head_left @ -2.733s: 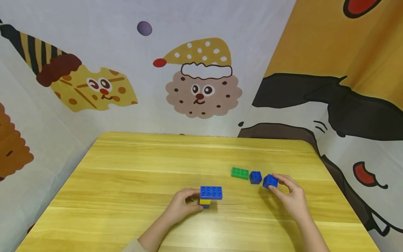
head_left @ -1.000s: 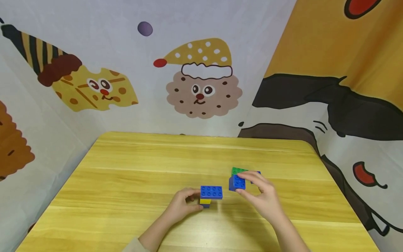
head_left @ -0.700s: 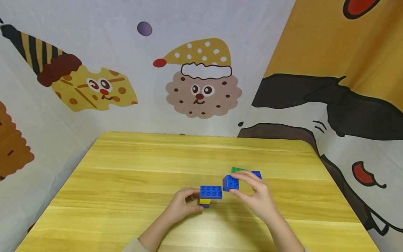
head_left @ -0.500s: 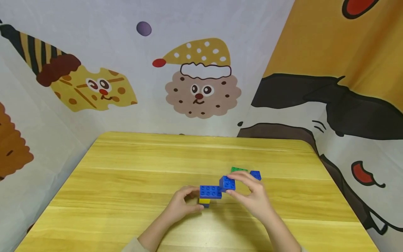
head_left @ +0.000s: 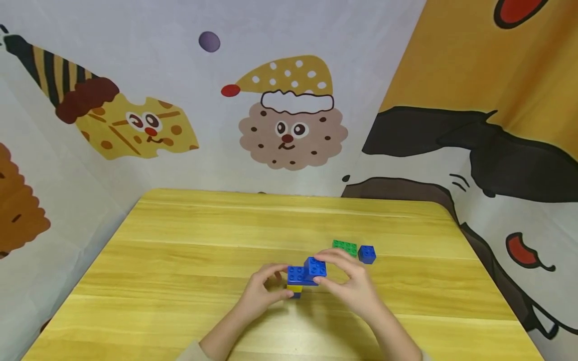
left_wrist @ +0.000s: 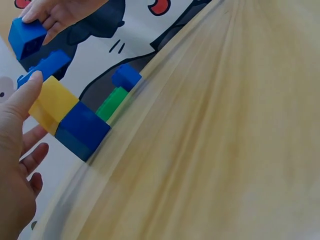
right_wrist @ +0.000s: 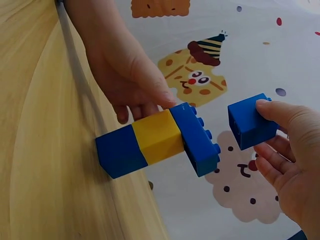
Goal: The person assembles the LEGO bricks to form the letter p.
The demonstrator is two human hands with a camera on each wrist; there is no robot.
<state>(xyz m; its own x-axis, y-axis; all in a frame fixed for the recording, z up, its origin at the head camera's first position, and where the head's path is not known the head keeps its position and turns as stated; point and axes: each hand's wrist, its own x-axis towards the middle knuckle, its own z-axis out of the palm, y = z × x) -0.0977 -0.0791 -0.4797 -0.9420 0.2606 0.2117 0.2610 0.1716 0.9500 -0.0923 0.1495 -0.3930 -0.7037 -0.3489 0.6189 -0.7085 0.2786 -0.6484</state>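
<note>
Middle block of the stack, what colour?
Yellow; the middle block shows best in the right wrist view.

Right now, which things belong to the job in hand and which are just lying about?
In the job, apparently:
blue block in the right hand
blue-yellow-blue stack gripped by the left hand

Lying about, untouched:
green block
other blue block

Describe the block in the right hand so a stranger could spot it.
On the wooden table, the left hand holds a blue-yellow-blue stack. Above it, without touching, the right hand pinches a small blue block. Its lookalike rests beside the green brick; this one is held aloft.
</note>
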